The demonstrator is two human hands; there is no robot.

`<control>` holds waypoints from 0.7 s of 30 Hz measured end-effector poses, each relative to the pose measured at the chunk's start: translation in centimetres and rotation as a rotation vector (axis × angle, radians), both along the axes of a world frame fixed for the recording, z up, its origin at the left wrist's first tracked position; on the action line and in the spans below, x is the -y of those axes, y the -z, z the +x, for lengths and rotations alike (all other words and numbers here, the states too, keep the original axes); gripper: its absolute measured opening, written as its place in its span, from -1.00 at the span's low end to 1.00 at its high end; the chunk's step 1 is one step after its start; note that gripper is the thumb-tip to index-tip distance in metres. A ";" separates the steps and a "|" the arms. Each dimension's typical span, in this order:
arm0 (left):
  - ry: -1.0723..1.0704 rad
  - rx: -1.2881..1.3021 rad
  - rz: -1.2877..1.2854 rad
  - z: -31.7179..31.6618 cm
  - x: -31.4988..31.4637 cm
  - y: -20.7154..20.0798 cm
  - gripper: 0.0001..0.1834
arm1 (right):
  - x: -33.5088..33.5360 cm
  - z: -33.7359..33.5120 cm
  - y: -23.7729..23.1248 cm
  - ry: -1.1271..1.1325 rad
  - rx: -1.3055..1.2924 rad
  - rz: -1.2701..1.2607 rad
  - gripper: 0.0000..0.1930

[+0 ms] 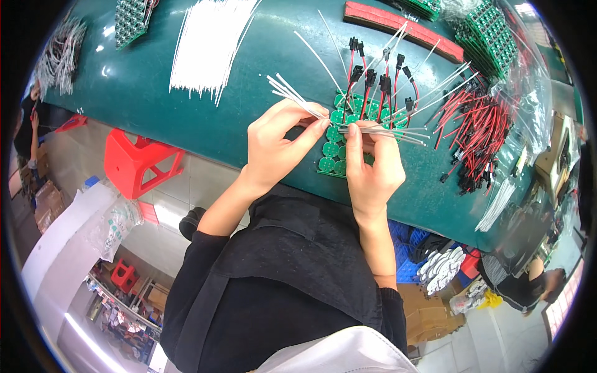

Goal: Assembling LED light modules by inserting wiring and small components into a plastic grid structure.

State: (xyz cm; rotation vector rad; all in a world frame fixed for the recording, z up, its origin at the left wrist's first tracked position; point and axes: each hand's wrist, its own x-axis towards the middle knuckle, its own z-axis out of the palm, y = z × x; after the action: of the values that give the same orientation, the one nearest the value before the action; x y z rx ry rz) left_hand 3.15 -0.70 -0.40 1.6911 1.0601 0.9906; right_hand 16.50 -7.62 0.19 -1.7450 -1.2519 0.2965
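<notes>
Above the green table, my left hand (278,140) pinches a few thin white wires (287,89), whose ends fan out to the upper left. My right hand (377,165) is closed on another small bundle of white wires (407,135) pointing right. The fingertips of both hands nearly meet. Beneath them lies a green circuit board panel (329,149) of round sections, partly hidden by my hands. Red and black wires with black connectors (370,79) rise from this panel, and loose white wires stick out around them.
A thick stack of white wires (211,46) lies at the far left of the table. To the right is a heap of red and black wires (469,130). A red foam strip (404,30) and stacked green boards (488,37) are behind. A red stool (134,163) stands below left.
</notes>
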 end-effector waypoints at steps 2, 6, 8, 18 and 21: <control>0.001 -0.009 0.019 0.0 0.0 0.2 -0.86 | -0.1 0.0 -0.1 -0.006 0.008 -0.004 -0.86; 0.001 -0.031 0.055 0.0 0.0 0.3 -0.85 | -0.4 0.1 -0.1 -0.065 0.154 0.031 -0.82; -0.002 -0.029 0.062 0.0 0.0 0.3 -0.85 | -0.4 -0.1 -0.3 -0.068 0.189 0.021 -0.81; 0.007 -0.028 0.079 0.1 -0.1 0.2 -0.86 | 1.1 1.2 0.5 0.039 -0.151 0.050 -0.87; 0.013 -0.073 0.147 0.1 -0.1 0.3 -0.84 | 1.3 1.3 0.8 0.073 -0.222 0.054 -0.88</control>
State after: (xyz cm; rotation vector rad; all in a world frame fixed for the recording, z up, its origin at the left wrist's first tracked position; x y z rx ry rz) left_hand 3.25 -0.64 -0.69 1.8643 1.0430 1.0262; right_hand 17.78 -8.87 -0.62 -1.6582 -1.0252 0.3980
